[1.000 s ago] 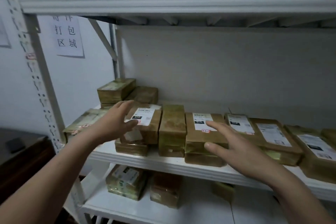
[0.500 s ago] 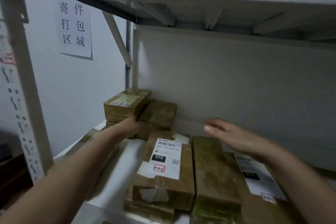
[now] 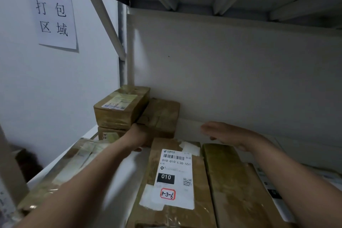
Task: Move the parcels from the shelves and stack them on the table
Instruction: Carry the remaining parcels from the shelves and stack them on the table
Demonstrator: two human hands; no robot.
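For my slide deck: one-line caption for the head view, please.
Left hand grips a plain brown parcel deep on the shelf; open right hand hovers beside it.

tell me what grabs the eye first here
The parcel with the big white label marked 010, lying front and centre on the shelf, draws the eye first. Behind it the left hand touches the stacked parcels in the back left corner, while the right hand hovers open near the back panel. A paper sign hangs on the wall, upper left.
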